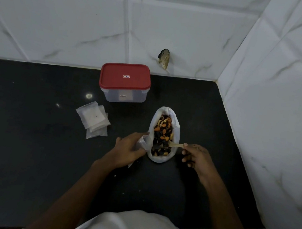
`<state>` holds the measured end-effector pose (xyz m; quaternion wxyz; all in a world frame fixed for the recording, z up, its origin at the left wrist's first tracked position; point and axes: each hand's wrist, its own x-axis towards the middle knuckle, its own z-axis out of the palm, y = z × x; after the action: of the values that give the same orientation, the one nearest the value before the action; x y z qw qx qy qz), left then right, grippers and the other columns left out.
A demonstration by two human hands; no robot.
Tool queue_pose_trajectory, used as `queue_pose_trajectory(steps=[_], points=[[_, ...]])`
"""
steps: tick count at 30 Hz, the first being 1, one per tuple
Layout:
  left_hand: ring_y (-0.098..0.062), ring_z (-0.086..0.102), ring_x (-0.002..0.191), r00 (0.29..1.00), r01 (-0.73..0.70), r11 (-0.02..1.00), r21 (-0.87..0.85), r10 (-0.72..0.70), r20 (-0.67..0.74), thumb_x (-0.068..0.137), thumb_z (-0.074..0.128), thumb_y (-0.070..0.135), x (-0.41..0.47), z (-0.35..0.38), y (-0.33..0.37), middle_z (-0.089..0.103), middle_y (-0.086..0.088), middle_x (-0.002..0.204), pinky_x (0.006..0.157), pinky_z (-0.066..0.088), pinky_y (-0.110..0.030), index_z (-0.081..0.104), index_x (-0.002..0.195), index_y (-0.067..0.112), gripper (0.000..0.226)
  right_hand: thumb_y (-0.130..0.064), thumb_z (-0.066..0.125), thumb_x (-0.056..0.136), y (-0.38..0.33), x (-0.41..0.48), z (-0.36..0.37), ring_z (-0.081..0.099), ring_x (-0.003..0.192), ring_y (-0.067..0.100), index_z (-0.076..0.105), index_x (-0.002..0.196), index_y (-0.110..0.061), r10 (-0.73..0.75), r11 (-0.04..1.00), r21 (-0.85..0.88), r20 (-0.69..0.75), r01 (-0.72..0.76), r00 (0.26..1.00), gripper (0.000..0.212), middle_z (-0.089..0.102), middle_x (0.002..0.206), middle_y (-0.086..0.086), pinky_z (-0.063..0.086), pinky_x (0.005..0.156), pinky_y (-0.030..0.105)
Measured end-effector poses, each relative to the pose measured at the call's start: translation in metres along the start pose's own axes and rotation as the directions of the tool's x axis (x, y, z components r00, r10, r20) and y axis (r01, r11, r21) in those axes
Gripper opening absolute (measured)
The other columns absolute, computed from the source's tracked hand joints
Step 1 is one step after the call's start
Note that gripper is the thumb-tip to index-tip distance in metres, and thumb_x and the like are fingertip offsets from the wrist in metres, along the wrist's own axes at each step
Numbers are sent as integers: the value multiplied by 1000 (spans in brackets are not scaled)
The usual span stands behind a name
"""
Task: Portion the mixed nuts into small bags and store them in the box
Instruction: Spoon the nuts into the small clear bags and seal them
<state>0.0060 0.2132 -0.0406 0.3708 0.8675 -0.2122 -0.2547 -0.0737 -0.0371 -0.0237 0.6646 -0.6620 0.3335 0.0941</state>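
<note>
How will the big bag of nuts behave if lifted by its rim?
Probably floppy: the bag is thin, crumpled plastic. Likely heavy for its size, since nuts fill it. It may slump and spill, its mouth being wide open.

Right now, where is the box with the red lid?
In the head view, the box stands lid on at the back of the counter, behind and slightly left of the bag of nuts, right of the small empty bags.

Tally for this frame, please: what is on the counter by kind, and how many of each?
Box, red lid: 1
Large bag of nuts: 1
Spoon, in right hand: 1
Small bags in pile: 3 visible, maybe more
Small bag in left hand: 1
Total: 7 at least
</note>
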Motion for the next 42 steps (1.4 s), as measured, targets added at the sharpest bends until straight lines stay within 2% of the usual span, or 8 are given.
queue_pose_trajectory(steps=[10, 16, 23, 26, 29, 34, 38, 42], points=[[-9, 43, 122, 998, -58, 998, 20, 57, 6, 80, 58, 45, 10, -6, 8, 46, 10, 130, 111, 22, -44, 35, 145, 35, 69, -27, 59, 96, -33, -19, 9, 61, 64, 11, 68, 91, -12, -137, 990, -30, 43, 138, 990, 18, 68, 76, 0, 44, 58, 26], [-5, 46, 113, 997, -76, 997, 8, 76, -22, 76, 59, 47, 7, -1, 9, 48, 14, 118, 108, 27, -44, 42, 140, 33, 68, -28, 62, 95, -33, -28, 39, 63, 70, 7, 66, 87, -18, -211, 942, -257, 53, 218, 976, 14, 69, 81, -2, 43, 61, 22], [-5, 52, 116, 995, -66, 995, -68, 61, -76, 68, 60, 59, 5, -2, 4, 53, 16, 121, 106, 39, -50, 49, 130, 38, 66, -26, 62, 95, -28, -34, 47, 61, 87, -3, 66, 101, -30, -542, 518, -665, 232, 538, 808, 8, 65, 92, -18, 47, 74, 16], [-4, 53, 112, 993, -62, 994, -94, 52, -104, 69, 60, 58, 4, -2, 2, 55, 18, 116, 104, 41, -50, 51, 120, 43, 54, -20, 65, 92, -25, -34, 39, 63, 91, -4, 68, 102, -30, -587, 581, -575, 192, 575, 786, 14, 66, 93, -19, 49, 77, 15], [-1, 53, 111, 993, -39, 989, -146, 21, -120, 69, 63, 55, 2, -2, 3, 55, 21, 115, 104, 42, -49, 50, 108, 52, 41, -17, 65, 92, -18, -32, 33, 66, 84, 1, 68, 93, -26, -561, 777, -345, -2, 526, 828, 10, 69, 89, -10, 51, 69, 14], [-2, 57, 111, 992, -47, 969, -245, 16, -127, 83, 73, 25, 1, 0, -1, 59, 13, 119, 98, 50, -36, 55, 118, 32, 40, -27, 63, 93, -1, -20, 35, 66, 85, 16, 69, 91, -23, -250, 966, 1, -275, 260, 928, 8, 71, 90, -1, 50, 69, 31], [3, 60, 105, 986, -47, 939, -340, -12, -168, 84, 72, 21, -3, 2, 0, 63, 12, 114, 88, 51, -25, 56, 113, 31, 35, -29, 67, 90, 21, -4, 40, 61, 82, 13, 69, 89, -23, -159, 987, -45, -333, 153, 929, 7, 67, 90, 2, 47, 70, 28], [1, 63, 104, 979, -45, 896, -442, -49, -199, 86, 71, 19, -8, 3, 4, 63, 9, 115, 82, 55, -25, 55, 113, 27, 33, -32, 76, 81, 30, 4, 46, 58, 94, 8, 65, 86, -28, -291, 928, -329, -346, 175, 892, 13, 59, 101, -8, 47, 74, 26]])
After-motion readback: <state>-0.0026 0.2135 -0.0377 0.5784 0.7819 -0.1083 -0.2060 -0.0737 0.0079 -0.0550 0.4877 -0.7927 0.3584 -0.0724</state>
